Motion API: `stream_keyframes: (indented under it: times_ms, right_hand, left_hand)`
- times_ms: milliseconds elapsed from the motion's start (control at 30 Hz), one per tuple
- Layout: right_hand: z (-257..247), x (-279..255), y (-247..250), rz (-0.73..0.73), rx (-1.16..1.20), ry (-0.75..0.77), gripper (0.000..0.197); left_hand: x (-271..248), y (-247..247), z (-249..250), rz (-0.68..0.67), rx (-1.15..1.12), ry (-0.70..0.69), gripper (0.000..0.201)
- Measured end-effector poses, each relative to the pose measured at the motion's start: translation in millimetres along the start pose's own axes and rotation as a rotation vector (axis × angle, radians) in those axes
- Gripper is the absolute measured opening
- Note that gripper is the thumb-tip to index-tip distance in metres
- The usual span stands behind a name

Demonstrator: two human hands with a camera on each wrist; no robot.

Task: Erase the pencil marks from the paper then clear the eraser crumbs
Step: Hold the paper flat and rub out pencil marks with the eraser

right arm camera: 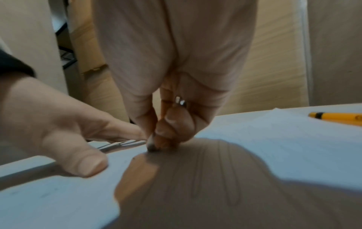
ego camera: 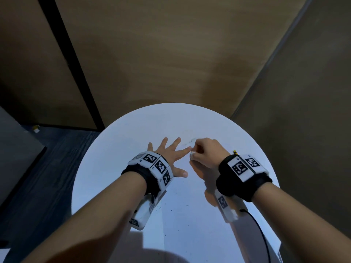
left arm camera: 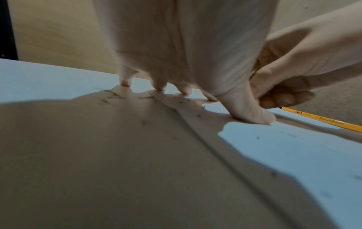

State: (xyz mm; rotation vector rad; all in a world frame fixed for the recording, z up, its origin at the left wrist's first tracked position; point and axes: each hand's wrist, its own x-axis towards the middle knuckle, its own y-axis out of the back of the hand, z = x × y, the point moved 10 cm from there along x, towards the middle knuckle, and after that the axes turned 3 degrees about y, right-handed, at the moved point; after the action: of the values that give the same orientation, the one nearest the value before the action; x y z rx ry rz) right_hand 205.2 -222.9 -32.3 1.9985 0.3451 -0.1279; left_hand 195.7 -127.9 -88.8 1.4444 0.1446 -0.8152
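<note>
- The paper (left arm camera: 293, 155) lay flat on the round white counter (ego camera: 117, 141), almost the same white, its edge hard to pick out from the head view.
- Faint grey pencil marks (ego camera: 187, 142) showed at about 12 o'clock from the hands; dark crumbs (left arm camera: 182, 101) were scattered by the left fingertips (left arm camera: 125, 82).
- The left hand (ego camera: 169, 154) was spread flat, fingers straight and fanned toward 12 o'clock, tips and thumb pressing the sheet down.
- The right hand (ego camera: 206, 151), at 3 o'clock from the left, was curled, fingers pinching a small white eraser (ego camera: 192, 154) whose darkened tip (right arm camera: 151, 148) touched the paper just beside the left index finger (right arm camera: 117, 130).
- A yellow pencil (right arm camera: 336, 118) lay on the counter at 3 o'clock, well apart from the eraser.
- Both wrists wore black bands with marker blocks (ego camera: 241, 167).
</note>
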Motion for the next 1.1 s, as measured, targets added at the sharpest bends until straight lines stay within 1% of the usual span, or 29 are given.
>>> stream_keyframes:
  times_ms: [67,100,133,233,267,300,333,400,433,467,500,567,600,633,733,767,800,867,933,967,1000,1100]
  right_hand:
    - [-3,-6,-10,-0.131,-0.036,0.006,0.023]
    - [-4,-7,-10,-0.171,-0.042,0.002,0.024]
    - [-5,-4,-8,-0.162,-0.029,-0.003,0.022]
    - [-4,3,4,0.024,0.056,-0.039,0.012]
    - [-4,2,4,0.063,0.056,-0.042,0.01]
    - [-5,-1,0,0.06,0.044,-0.031,0.011]
    - [-7,-3,-7,0.008,0.028,-0.015,0.013]
    - [-12,-9,-19,-0.15,-0.016,0.002,0.018]
    - [-13,-8,-19,-0.181,-0.022,0.002,0.017]
    - [-13,-4,-15,-0.156,-0.021,-0.004,0.014]
    - [-12,1,-8,-0.089,-0.007,-0.018,0.01]
    - [-9,5,3,0.06,0.016,-0.056,0.009]
    - [-10,3,2,0.09,0.008,-0.05,0.011]
    - [-11,-1,-3,0.076,-0.01,-0.032,0.013]
    - [-20,-13,-20,-0.112,-0.088,0.011,0.006]
    - [-22,-13,-19,-0.148,-0.108,0.008,0.006]
    - [-22,-8,-14,-0.136,-0.117,-0.002,0.008]
    - [-18,1,-1,-0.025,-0.075,-0.052,0.017]
    - [-18,-1,2,0.056,-0.047,-0.067,0.016]
    - [-19,-4,-2,0.051,-0.05,-0.056,0.013]
    - [-21,-8,-9,0.014,-0.062,-0.035,0.011]
    - [-21,-21,-20,-0.164,-0.105,-0.002,0.009]
  left_hand:
    - [-1,0,0,0.005,-0.007,-0.003,0.085]
    - [0,0,-1,0.006,-0.009,-0.004,0.085]
    - [0,1,-1,0.007,-0.01,-0.004,0.085]
    - [0,1,0,0.013,-0.013,-0.006,0.085]
    - [0,1,0,0.014,-0.019,-0.007,0.085]
    - [0,1,0,0.015,-0.022,-0.007,0.086]
    - [-1,2,0,0.018,-0.023,-0.006,0.086]
    - [-1,2,0,0.022,-0.03,-0.006,0.085]
    - [0,2,0,0.024,-0.034,-0.007,0.085]
    - [0,3,0,0.027,-0.033,-0.009,0.085]
    - [0,3,0,0.028,-0.029,-0.01,0.085]
    - [0,2,0,0.03,-0.025,-0.008,0.084]
    - [1,2,0,0.033,-0.026,-0.009,0.084]
    - [0,2,0,0.035,-0.03,-0.01,0.085]
    - [1,1,-1,0.04,-0.029,-0.003,0.084]
    - [1,2,-2,0.039,-0.023,-0.005,0.084]
    - [1,2,-1,0.04,-0.021,-0.011,0.083]
    - [1,3,0,0.042,-0.031,-0.026,0.082]
    - [0,3,0,0.038,-0.029,-0.025,0.084]
    - [0,2,0,0.036,-0.025,-0.021,0.085]
    - [1,2,0,0.038,-0.024,-0.018,0.086]
    - [2,2,-1,0.037,-0.027,-0.013,0.086]
